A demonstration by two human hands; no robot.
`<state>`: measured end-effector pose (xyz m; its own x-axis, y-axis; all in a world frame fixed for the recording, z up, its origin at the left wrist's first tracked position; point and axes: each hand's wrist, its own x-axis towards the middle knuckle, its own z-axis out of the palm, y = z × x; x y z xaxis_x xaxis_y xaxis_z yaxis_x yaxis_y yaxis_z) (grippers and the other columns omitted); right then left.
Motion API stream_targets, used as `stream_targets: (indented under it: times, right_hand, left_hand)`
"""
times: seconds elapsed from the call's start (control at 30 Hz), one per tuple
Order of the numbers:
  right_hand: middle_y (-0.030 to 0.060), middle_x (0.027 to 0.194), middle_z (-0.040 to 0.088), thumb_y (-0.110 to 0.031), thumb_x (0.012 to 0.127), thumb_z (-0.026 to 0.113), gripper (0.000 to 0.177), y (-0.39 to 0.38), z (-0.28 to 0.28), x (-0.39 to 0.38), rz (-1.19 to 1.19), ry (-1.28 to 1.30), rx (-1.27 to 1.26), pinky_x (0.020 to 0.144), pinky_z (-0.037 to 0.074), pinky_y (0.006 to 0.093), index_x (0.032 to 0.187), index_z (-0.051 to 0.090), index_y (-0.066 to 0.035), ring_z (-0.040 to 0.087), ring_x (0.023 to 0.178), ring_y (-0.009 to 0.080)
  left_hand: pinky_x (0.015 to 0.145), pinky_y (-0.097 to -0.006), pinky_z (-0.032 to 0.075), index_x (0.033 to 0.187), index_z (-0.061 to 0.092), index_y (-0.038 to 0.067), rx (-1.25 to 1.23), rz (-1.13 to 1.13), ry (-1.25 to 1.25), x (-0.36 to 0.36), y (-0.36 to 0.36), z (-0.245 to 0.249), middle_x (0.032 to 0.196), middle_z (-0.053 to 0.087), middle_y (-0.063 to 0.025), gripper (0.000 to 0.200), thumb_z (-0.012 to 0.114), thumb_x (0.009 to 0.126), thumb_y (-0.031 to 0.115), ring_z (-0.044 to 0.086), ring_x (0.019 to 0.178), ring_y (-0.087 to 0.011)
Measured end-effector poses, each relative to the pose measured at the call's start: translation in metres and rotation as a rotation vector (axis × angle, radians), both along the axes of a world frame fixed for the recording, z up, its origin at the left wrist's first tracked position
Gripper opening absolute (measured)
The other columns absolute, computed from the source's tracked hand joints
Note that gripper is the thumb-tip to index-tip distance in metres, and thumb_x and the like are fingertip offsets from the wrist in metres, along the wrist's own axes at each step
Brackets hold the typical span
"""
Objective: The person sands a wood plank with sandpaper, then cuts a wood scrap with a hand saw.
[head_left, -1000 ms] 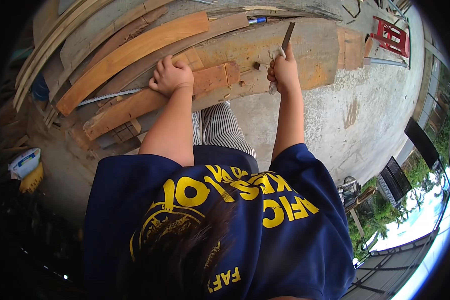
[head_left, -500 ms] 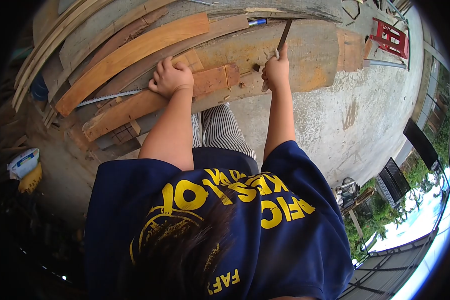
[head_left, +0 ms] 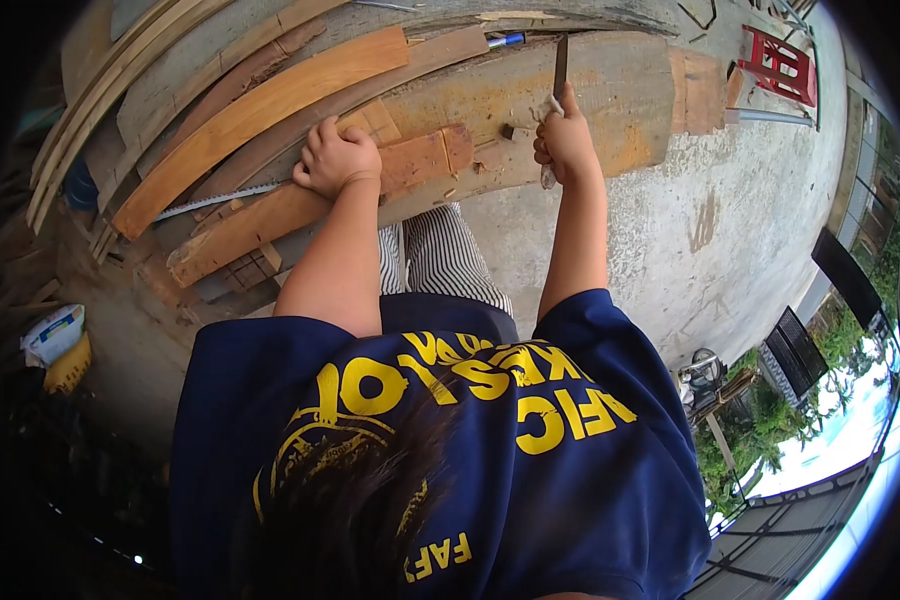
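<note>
My left hand (head_left: pixel 338 160) is closed over the top of a reddish-brown wooden board (head_left: pixel 420 163), pressing it on the work surface. A notch or line crosses the board near its right end. My right hand (head_left: pixel 568 145) grips a knife (head_left: pixel 560 68) by its handle, partly covered in whitish cloth. Its dark, flat blade points away from me, to the right of the board and apart from it. Between the knife and the board's end lies a small dark block (head_left: pixel 508 131), with wood chips around it.
Curved wooden pieces (head_left: pixel 270 115) lie beyond my left hand, with a saw blade (head_left: pixel 220 199) among them. A blue marker (head_left: pixel 507 41) rests at the far side of the wide plank (head_left: pixel 620 110). A red plastic stool (head_left: pixel 778 65) is at the far right on the concrete floor.
My right hand has moved slightly right, and the knife blade has swung from leaning right to nearly straight ahead. My left hand still holds the board in place.
</note>
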<state>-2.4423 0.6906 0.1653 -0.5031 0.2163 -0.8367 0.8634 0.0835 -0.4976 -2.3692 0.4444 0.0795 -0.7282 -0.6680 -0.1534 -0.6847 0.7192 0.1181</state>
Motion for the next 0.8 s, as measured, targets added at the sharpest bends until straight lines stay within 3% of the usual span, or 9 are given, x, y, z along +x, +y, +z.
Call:
stream_targets:
  times: [0.13, 0.4, 0.6, 0.7, 0.8]
  right_hand:
    - [0.0019, 0.063, 0.041, 0.003, 0.082, 0.03, 0.074, 0.006, -0.005, 0.004, -0.114, 0.032, -0.137, 0.042, 0.033, 0.0287, 0.149, 0.009, -0.02, 0.035, 0.046, 0.0114]
    - [0.0009, 0.063, 0.039, 0.0, 0.086, 0.03, 0.072, 0.0, -0.015, 0.005, -0.117, 0.04, -0.096, 0.042, 0.03, 0.0267, 0.149, 0.004, -0.023, 0.034, 0.046, 0.0102]
    - [0.0012, 0.063, 0.037, 0.001, 0.086, 0.028, 0.073, 0.004, -0.005, 0.018, -0.213, 0.07, -0.292, 0.041, 0.029, 0.0268, 0.149, 0.002, -0.024, 0.033, 0.046, 0.0104]
    - [-0.0001, 0.064, 0.034, -0.002, 0.088, 0.033, 0.074, 0.001, -0.031, 0.003, -0.236, 0.03, -0.212, 0.041, 0.027, 0.0236, 0.148, 0.0, -0.029, 0.031, 0.048, 0.0091]
    - [0.0004, 0.065, 0.035, -0.002, 0.089, 0.033, 0.074, -0.006, -0.019, 0.01, -0.238, 0.066, -0.246, 0.041, 0.027, 0.0232, 0.148, -0.002, -0.031, 0.032, 0.048, 0.0089]
  left_hand:
    - [0.094, -0.0425, 0.028, 0.103, 0.065, 0.024, -0.034, -0.009, -0.021, -0.001, 0.0, 0.0, 0.114, 0.062, 0.0021, 0.032, 0.047, 0.078, 0.028, 0.056, 0.103, -0.0177]
    - [0.094, -0.0429, 0.028, 0.104, 0.065, 0.024, -0.029, -0.013, -0.032, 0.001, 0.0, 0.002, 0.114, 0.062, 0.0015, 0.032, 0.047, 0.078, 0.029, 0.056, 0.104, -0.0185]
    - [0.095, -0.0424, 0.028, 0.104, 0.065, 0.023, -0.029, -0.007, -0.021, -0.001, 0.001, 0.002, 0.114, 0.062, 0.0016, 0.031, 0.048, 0.078, 0.028, 0.056, 0.104, -0.0183]
    - [0.095, -0.0421, 0.028, 0.103, 0.065, 0.022, -0.041, -0.014, -0.019, -0.001, 0.001, 0.002, 0.114, 0.062, 0.0021, 0.03, 0.05, 0.077, 0.027, 0.056, 0.102, -0.0181]
    - [0.095, -0.0424, 0.028, 0.103, 0.065, 0.022, -0.037, -0.008, -0.032, -0.003, 0.001, 0.003, 0.114, 0.062, 0.0017, 0.03, 0.05, 0.077, 0.028, 0.056, 0.102, -0.0185]
